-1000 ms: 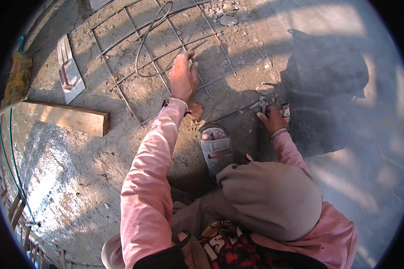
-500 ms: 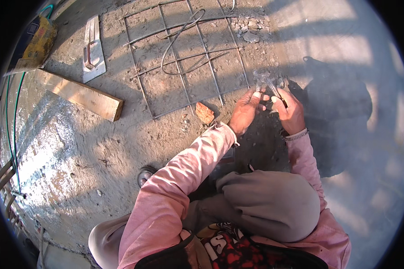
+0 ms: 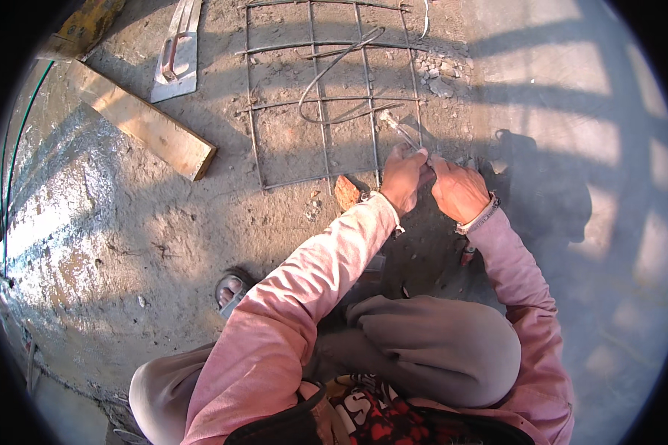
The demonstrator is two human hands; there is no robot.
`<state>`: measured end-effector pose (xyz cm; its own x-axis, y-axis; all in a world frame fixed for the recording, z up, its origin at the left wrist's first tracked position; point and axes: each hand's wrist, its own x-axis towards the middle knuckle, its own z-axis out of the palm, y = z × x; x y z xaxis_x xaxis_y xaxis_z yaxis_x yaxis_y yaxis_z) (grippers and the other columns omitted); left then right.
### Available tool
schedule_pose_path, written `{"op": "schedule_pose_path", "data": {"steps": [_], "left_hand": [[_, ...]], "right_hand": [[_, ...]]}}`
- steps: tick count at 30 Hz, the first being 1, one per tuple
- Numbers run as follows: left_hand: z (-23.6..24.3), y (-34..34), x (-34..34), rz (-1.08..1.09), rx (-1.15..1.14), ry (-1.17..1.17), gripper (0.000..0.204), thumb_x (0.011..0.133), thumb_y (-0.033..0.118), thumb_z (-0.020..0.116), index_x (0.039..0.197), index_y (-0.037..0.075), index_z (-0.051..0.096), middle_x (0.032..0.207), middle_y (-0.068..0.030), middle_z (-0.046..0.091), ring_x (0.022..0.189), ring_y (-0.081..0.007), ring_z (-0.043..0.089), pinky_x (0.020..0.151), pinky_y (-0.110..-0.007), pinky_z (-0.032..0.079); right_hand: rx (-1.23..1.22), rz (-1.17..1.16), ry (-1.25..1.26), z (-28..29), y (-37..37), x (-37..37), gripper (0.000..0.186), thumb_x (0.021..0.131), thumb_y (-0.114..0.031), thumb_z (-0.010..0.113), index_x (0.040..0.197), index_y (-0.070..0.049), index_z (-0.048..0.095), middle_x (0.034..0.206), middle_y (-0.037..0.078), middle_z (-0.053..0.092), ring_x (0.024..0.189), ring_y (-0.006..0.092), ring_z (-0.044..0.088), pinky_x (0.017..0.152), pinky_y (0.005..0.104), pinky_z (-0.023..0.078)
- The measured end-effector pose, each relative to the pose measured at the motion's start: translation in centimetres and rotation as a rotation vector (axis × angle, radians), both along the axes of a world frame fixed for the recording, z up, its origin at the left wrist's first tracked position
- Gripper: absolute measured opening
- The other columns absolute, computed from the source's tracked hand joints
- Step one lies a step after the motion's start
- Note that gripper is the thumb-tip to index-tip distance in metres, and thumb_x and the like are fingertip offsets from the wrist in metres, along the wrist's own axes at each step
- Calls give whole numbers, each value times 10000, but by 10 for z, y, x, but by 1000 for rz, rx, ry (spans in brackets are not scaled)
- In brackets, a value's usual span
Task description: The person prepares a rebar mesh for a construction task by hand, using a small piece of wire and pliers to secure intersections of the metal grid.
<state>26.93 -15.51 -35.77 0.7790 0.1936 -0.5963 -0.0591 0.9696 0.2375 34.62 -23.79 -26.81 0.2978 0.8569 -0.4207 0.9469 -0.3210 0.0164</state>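
Note:
My left hand (image 3: 404, 180) is closed around a thin, shiny strip that looks like twisted clear plastic (image 3: 401, 127). The strip's pale, crumpled end points away from me, over the edge of a steel rebar mesh (image 3: 320, 126). Against the left fingertips, my right hand (image 3: 460, 191) is closed in a pinch at the near end of the strip. The fingers hide most of that end. Just left of my left wrist lies an orange-brown broken brick piece (image 3: 346, 193).
A loop of wire (image 3: 302, 104) rests on the mesh. To the left are a wooden plank (image 3: 145, 121) and a plastering trowel (image 3: 178, 67). Rubble (image 3: 441, 87) lies beyond my hands, a green hose (image 3: 24, 133) at far left. My sandalled foot (image 3: 234, 288) stands on the rough ground.
My hands have come together, the right one turning palm down toward the left. The strip, spread between both hands before, now sticks out ahead of the left. The view has shifted.

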Motion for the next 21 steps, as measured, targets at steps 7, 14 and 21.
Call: {"op": "schedule_pose_path", "data": {"steps": [7,14,21], "left_hand": [[-2,8,19,61,-171,-90,280,981,246,442,1116,2,456,1065,-127,529,834,-244,594,753,-371,527],[-16,4,38,121,-254,-178,375,1005,368,341,1102,35,483,1091,-138,533,878,-226,570,777,-379,514],[-13,11,45,228,-366,-298,440,1007,410,255,1110,50,488,1138,-148,543,1054,-276,538,918,-408,453]], "right_hand": [[-160,39,95,16,29,35,341,781,-136,558,1075,-4,448,750,196,631,693,409,620,601,500,495],[-295,16,143,11,69,49,297,786,-146,553,1037,-18,459,836,256,624,816,435,620,700,507,501],[-308,130,-18,12,91,44,304,792,-150,544,1071,-54,475,746,229,623,751,419,620,664,482,500]]}}
